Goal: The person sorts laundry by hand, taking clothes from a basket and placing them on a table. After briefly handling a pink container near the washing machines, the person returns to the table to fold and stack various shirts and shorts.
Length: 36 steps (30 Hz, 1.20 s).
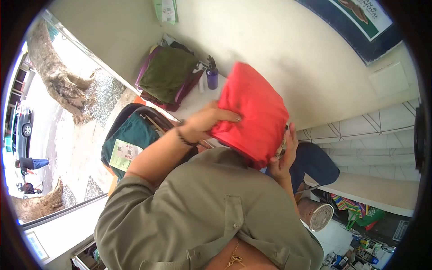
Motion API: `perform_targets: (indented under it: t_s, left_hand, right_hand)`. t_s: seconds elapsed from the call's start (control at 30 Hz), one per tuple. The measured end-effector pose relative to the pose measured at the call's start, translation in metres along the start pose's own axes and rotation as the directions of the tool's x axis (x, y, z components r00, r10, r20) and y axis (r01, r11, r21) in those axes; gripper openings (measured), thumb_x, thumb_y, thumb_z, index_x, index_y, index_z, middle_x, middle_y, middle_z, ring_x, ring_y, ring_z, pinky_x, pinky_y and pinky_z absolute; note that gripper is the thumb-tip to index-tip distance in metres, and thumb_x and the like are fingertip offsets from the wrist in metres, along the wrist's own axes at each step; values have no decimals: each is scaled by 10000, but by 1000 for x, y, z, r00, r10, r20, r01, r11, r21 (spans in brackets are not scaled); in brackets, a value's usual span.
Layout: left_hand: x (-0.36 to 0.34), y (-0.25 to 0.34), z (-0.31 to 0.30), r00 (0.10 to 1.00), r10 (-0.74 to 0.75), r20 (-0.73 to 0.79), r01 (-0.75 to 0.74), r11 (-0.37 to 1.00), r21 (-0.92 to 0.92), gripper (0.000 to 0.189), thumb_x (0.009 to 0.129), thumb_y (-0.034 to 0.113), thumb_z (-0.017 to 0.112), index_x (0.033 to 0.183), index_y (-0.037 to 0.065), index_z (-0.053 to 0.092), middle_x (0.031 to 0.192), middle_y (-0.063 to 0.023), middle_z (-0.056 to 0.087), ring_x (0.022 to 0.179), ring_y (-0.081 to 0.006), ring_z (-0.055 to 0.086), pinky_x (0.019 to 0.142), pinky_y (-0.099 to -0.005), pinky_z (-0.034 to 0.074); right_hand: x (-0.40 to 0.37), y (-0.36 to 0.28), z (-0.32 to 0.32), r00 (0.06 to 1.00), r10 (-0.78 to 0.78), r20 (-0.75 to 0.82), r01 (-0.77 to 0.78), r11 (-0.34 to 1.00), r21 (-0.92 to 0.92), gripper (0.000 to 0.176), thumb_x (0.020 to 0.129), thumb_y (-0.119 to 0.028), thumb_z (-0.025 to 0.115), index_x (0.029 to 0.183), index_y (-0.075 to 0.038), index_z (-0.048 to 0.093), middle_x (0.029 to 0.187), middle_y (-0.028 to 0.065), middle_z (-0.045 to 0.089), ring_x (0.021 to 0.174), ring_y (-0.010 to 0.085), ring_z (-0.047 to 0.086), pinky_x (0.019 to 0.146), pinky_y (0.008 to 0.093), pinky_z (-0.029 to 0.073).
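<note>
A folded bundle of red cloth [256, 112] is held up in front of my chest. My left hand [209, 120], with a dark bracelet at the wrist, grips its left side, the thumb lying over the front. On the lower right edge my right hand [285, 155] clasps the bundle, thumb near the corner and fingers pointing up behind it. A bit of patterned fabric [282, 147] shows between that hand and the red cloth. The fingers behind the bundle are partly hidden.
Folded clothes [166, 74] are stacked on a white surface beside a purple spray bottle [212, 76]. A teal cloth [121, 144] with a paper label lies in a dark container at left. A dark blue trouser leg [315, 166] and a shoe sole [321, 217] show at right.
</note>
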<state>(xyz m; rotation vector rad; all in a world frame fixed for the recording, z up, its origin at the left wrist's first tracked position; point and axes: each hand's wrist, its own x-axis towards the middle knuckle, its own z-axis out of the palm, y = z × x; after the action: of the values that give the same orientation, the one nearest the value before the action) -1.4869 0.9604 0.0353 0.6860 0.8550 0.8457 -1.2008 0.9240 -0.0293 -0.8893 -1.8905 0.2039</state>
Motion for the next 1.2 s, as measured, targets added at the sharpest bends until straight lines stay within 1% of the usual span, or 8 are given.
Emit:
perform_targets:
  t_s: [0.3, 0.5, 0.63, 0.77, 0.83, 0.9, 1.07, 1.2]
  left_hand:
    - [-80, 106, -50, 566, 726, -391, -790, 613, -6, 352, 852, 35, 628, 1189, -45, 564, 1128, -159, 653, 1093, -264, 634, 940, -412, 525]
    - [-24, 48, -165, 586, 434, -684, -671, 733, -110, 379, 861, 165, 709, 1185, 22, 574, 1164, -124, 635, 1010, -238, 631, 840, -350, 509]
    - [-1, -30, -237, 520, 83, -850, -410, 897, -163, 380, 856, 199, 725, 1193, 131, 562, 1076, -65, 640, 909, -212, 574, 780, -289, 407]
    - [4, -56, -157, 271, 587, -763, -503, 762, 408, 646, 857, 164, 729, 1404, 55, 403, 1383, -142, 455, 1214, -246, 467, 960, -357, 413]
    - [14, -74, -131, 427, 647, -632, -436, 759, 483, 658, 873, 109, 693, 1446, 51, 375, 1355, -131, 455, 1141, -232, 476, 1005, -355, 391]
    - [36, -103, -129, 451, 832, -324, -91, 404, 910, 657, 854, 155, 723, 1423, 38, 416, 1335, -148, 481, 1131, -242, 486, 984, -363, 413]
    - [87, -174, -98, 942, 221, -254, 10, 735, 678, 684, 850, 299, 723, 1407, 37, 425, 1189, -187, 586, 1049, -272, 598, 858, -380, 503]
    - [107, -190, -65, 907, -326, -267, 413, 811, 414, 722, 866, 344, 703, 1416, 17, 368, 1101, -194, 630, 896, -240, 667, 764, -352, 542]
  right_hand:
    - [23, -1, 34, 993, 85, 79, -76, 990, -120, 430, 908, -185, 603, 1294, -1, 562, 1407, 207, 513, 1214, 330, 526, 1016, 421, 340]
    - [-27, 48, 46, 896, 442, -43, -443, 882, -160, 406, 923, -191, 607, 1309, -68, 578, 1398, 165, 532, 1262, 322, 502, 1056, 432, 324]
    - [-94, 92, 43, 648, 739, -185, -744, 562, -361, 511, 858, -306, 696, 1313, -110, 569, 1441, 167, 473, 1288, 370, 469, 1064, 496, 331]
    - [-99, 67, 28, 826, 530, 190, -371, 766, -524, 643, 762, -382, 764, 1329, -155, 563, 1491, 161, 400, 1349, 386, 386, 1059, 533, 319]
    - [-96, 59, 35, 811, 453, 370, -243, 836, -492, 619, 777, -378, 748, 1327, -162, 564, 1491, 149, 398, 1382, 385, 350, 1074, 517, 328]
    - [-98, 65, 46, 761, 398, 512, -113, 859, -499, 589, 802, -358, 731, 1330, -161, 561, 1501, 147, 384, 1397, 387, 330, 1081, 508, 335]
    - [-94, 85, 55, 698, 632, 337, -534, 772, -344, 355, 890, -224, 632, 1222, -98, 624, 1224, 118, 650, 1264, 342, 519, 1044, 491, 384]
    - [-94, 59, 55, 779, 431, 455, -197, 858, -475, 500, 865, -376, 656, 1274, -96, 591, 1342, 136, 575, 1323, 342, 457, 1065, 522, 354]
